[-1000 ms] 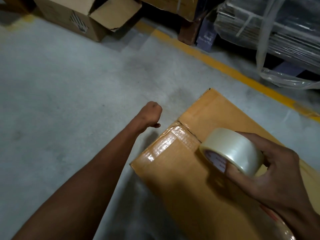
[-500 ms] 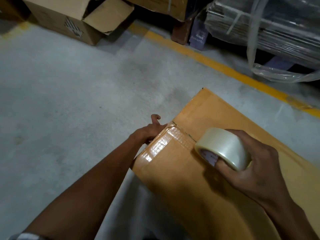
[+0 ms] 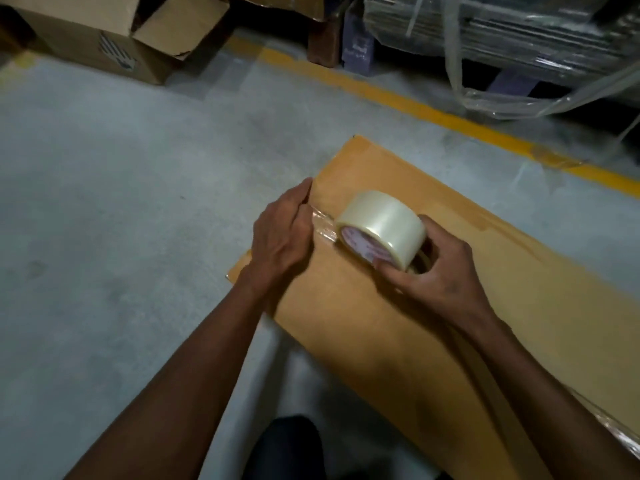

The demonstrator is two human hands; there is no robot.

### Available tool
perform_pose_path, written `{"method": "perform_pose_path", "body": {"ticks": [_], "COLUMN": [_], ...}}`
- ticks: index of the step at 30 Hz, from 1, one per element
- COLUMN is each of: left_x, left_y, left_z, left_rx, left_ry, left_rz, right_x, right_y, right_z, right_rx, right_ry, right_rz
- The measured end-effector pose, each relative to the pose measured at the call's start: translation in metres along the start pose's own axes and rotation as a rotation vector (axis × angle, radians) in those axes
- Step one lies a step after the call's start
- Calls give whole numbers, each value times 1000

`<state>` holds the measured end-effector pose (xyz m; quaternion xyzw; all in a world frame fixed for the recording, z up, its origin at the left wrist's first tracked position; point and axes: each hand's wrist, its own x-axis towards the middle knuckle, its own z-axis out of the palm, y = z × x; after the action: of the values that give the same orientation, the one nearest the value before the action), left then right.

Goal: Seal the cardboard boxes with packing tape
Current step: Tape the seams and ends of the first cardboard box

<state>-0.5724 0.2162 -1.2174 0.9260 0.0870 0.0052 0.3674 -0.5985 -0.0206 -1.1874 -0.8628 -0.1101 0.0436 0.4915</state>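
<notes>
Our right hand [image 3: 429,271] curls around the roll of clear packing tape [image 3: 381,230], which sits on top of the brown cardboard box [image 3: 519,306] on the gray floor [image 3: 121,202]. Our left hand [image 3: 282,237] lies flat with straight fingers, pressing the loose tape end [image 3: 323,225] down at the box's edge.

Closed cardboard box [image 3: 433,306] lies flat on grey concrete floor [image 3: 121,220]. Right hand [image 3: 429,271] grips clear tape roll [image 3: 381,230], thumb under its near rim, roll resting on box top. Short free strip of tape [image 3: 323,225] runs from roll to left hand [image 3: 282,237], which lies flat at box's left edge, fingers straight. Yellow floor line [image 3: 415,109] behind; open carton [image 3: 104,39] upper left; film-wrapped stack [image 3: 519,39] upper right.
</notes>
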Motion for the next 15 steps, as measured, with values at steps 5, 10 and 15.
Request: {"method": "perform_pose_path", "body": {"ticks": [5, 10, 15], "left_x": [-1, -3, -2], "left_y": [-4, 1, 0], "left_z": [-7, -3, -2], "left_rx": [141, 316, 404], "left_ry": [-108, -160, -215], "left_rz": [100, 149, 195], "right_x": [-4, -31, -61], "right_y": [-1, 9, 15], "right_z": [-12, -51, -79], "right_rx": [-50, -174, -272], "right_ry": [-7, -2, -1], "right_rz": [-109, -153, -176]}}
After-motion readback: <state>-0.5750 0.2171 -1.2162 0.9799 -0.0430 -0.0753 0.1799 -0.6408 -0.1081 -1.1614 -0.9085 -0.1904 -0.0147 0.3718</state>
